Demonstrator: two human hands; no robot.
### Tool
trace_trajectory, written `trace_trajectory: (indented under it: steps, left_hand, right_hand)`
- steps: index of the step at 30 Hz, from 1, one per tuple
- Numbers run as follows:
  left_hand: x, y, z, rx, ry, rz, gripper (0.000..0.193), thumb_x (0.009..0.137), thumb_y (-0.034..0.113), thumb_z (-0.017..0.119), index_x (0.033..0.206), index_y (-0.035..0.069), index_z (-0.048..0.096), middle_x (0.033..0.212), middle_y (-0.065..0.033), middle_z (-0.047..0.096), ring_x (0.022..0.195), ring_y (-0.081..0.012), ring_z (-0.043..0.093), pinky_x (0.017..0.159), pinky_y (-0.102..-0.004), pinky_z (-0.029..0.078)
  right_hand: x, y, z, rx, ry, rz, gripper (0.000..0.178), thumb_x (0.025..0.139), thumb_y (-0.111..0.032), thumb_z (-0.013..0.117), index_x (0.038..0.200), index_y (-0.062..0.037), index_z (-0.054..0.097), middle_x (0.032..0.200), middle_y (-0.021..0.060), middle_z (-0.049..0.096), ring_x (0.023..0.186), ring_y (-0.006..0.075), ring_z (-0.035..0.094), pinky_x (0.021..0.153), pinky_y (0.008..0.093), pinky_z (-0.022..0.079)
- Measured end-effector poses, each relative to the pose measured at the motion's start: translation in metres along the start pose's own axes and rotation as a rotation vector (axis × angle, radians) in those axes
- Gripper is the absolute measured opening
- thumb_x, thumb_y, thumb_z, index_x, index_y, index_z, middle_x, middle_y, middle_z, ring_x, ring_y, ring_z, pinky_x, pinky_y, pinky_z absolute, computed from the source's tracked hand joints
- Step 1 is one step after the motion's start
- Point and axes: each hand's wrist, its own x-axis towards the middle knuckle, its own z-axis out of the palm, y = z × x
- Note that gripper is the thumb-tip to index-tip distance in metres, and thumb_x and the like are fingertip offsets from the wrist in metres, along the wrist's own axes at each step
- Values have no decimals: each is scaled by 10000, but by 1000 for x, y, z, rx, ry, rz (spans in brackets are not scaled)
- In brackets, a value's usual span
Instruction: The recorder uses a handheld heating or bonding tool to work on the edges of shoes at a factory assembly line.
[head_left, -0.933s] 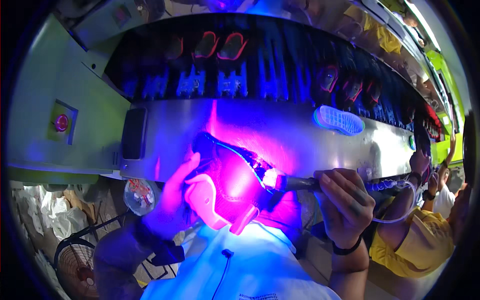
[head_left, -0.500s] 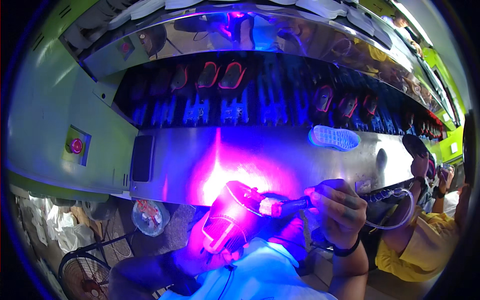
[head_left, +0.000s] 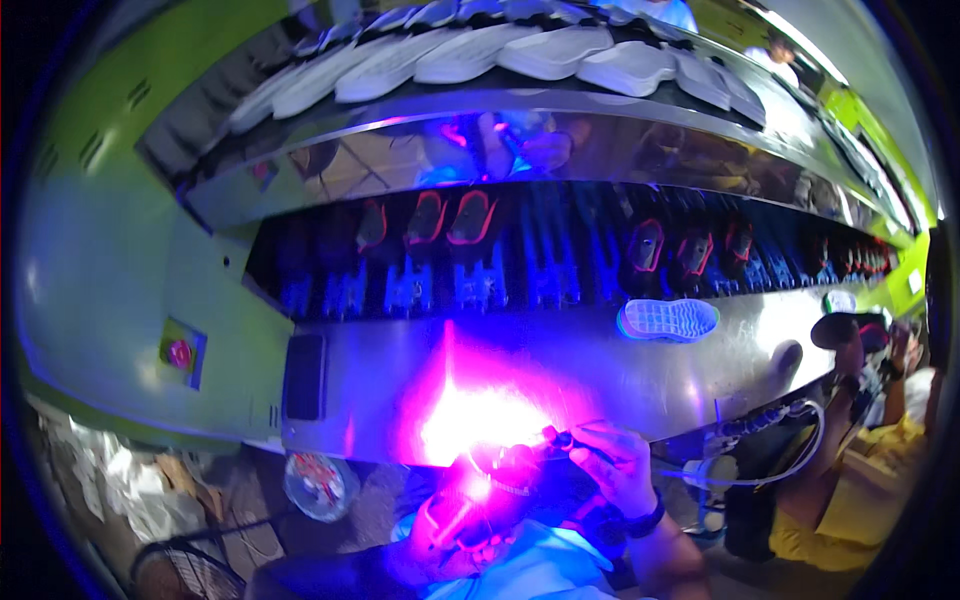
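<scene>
My left hand (head_left: 425,552) is wrapped round a shoe upper (head_left: 500,492), held in front of me at the bench's near edge. Strong pink and violet light washes over it, so its surface is hard to make out. In my right hand (head_left: 622,468), the fingers pinch a dark-handled brush (head_left: 563,439), its working end by the top of the upper. Glare hides whether the bristles touch it. A pale shoe sole (head_left: 668,320) lies tread up on the metal bench (head_left: 580,375), beyond my right hand.
Beyond the bench, a dark conveyor (head_left: 550,270) carries several red-edged shoe uppers (head_left: 470,218). White soles (head_left: 465,55) line the shelf above. A dark flat slab (head_left: 306,377) lies at left. A bin (head_left: 320,487) and fan (head_left: 190,570) stand below. At right, a co-worker's hand holds a dark shoe (head_left: 838,331).
The view has tilted up, showing more of the shelf of soles. My right hand and the brush have shifted left along the shoe upper, which stays in my left hand.
</scene>
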Motion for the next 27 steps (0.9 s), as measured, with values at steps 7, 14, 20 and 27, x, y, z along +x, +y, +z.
trace_trajectory:
  steps: [7,14,20,27]
  left_hand:
    - [97,108,52,392,59,2,677,1060,553,379,1300,-49,573,987,-263,689,885,-330,703,741,-365,591]
    - [284,103,226,1720,-122,429,999,875,165,791,1655,92,171,1483,-201,504,1225,-258,623,934,-377,567]
    - [421,52,226,2674,274,450,904,842,542,744,1495,1,433,1415,-325,542,1270,-442,591,1068,-495,487]
    - [452,83,230,2108,-224,417,573,1024,501,597,1340,26,645,1385,-157,653,1242,-240,639,1043,-395,486]
  right_hand:
    - [15,95,-13,361,186,330,365,938,-37,744,1291,-8,656,1170,84,707,1053,182,689,918,331,572]
    - [10,108,-32,214,522,335,358,1018,-139,679,1359,-34,657,1071,14,692,888,55,612,761,237,520]
    - [19,113,-29,-19,508,287,347,1019,-149,676,1328,9,662,1044,33,701,845,75,625,714,254,517]
    - [14,101,-41,-45,540,336,332,1013,-126,671,1317,6,670,983,48,679,800,98,637,697,258,520]
